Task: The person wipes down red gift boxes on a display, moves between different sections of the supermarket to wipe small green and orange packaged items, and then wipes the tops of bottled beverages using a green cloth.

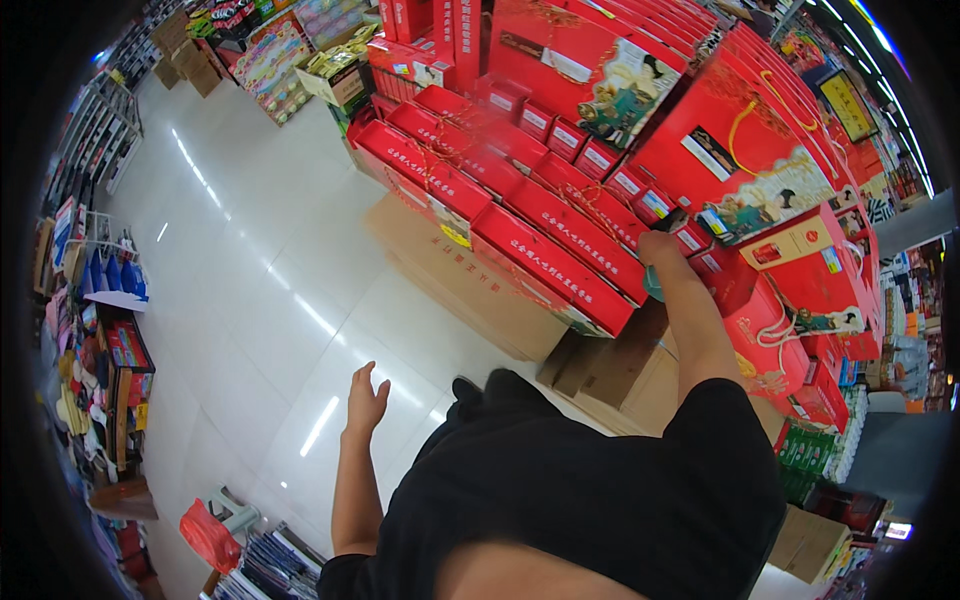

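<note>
My right hand (pixel 657 249) reaches down among small red boxes (pixel 690 235) at the right end of a row of long red gift boxes (pixel 559 229). A piece of green material (pixel 654 283) shows just below that hand; whether the fingers grip it is hidden. Over the tiled floor my left hand (pixel 366 399) hangs with its fingers apart and nothing in it. Behind the small boxes stand large red gift bags (pixel 592 56), and more with yellow cord handles (pixel 742 142) are at the right.
Brown cardboard (pixel 465 277) lies along the floor side of the display, with a cardboard box (pixel 622 367) near my legs. Racks of goods (pixel 112 375) line the far left. A red plastic bag (pixel 210 534) and a stool (pixel 236 514) are at the lower left.
</note>
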`<state>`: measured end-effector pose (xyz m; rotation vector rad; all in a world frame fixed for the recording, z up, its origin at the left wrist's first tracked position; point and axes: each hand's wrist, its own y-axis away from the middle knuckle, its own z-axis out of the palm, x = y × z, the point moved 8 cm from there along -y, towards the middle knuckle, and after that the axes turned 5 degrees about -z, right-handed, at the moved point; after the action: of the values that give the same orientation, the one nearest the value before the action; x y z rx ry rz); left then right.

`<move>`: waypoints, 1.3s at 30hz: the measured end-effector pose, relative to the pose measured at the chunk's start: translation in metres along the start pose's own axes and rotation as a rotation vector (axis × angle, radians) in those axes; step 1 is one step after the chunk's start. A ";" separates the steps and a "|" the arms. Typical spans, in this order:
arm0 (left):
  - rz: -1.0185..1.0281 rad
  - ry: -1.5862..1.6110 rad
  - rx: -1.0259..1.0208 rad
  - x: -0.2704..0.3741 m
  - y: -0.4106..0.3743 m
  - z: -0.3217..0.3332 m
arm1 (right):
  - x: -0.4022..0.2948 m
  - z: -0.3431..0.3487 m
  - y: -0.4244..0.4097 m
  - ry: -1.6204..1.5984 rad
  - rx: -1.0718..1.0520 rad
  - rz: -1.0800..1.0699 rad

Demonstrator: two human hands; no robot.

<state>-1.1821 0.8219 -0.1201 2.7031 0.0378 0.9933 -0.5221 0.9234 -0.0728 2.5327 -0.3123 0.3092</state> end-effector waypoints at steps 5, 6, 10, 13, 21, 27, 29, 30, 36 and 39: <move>-0.063 0.109 -0.075 -0.007 -0.025 0.031 | -0.049 -0.037 -0.066 0.007 0.041 -0.072; -0.046 0.132 -0.127 0.006 -0.033 0.034 | -0.068 -0.051 -0.073 -0.024 0.070 -0.114; 0.071 0.090 -0.268 0.046 -0.088 0.030 | -0.135 -0.120 -0.106 -0.102 0.118 -0.204; 0.181 0.007 -0.341 0.078 -0.135 0.024 | -0.167 -0.160 -0.131 -0.288 0.305 -0.319; 0.405 0.075 -0.317 0.192 -0.241 0.005 | -0.077 -0.106 -0.099 -2.029 0.301 -0.323; 0.742 -0.001 -0.384 0.260 -0.251 0.039 | -0.052 -0.039 -0.022 -2.581 0.184 -0.076; 0.830 -0.110 -0.405 0.271 -0.256 0.057 | -0.050 -0.019 0.008 -2.580 0.129 -0.007; 0.903 -0.178 -0.382 0.282 -0.257 0.061 | -0.047 -0.012 0.026 -2.613 0.123 0.004; 1.125 -0.434 -0.348 0.283 -0.269 0.105 | -0.006 0.039 0.093 -0.901 0.549 0.338; 1.160 -0.427 -0.344 0.276 -0.271 0.111 | -0.068 0.009 0.094 -0.534 0.265 0.403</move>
<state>-0.8818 1.0890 -0.0951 2.4043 -1.7247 0.4845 -0.6117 0.8526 -0.0519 2.7641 -1.0538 -0.2043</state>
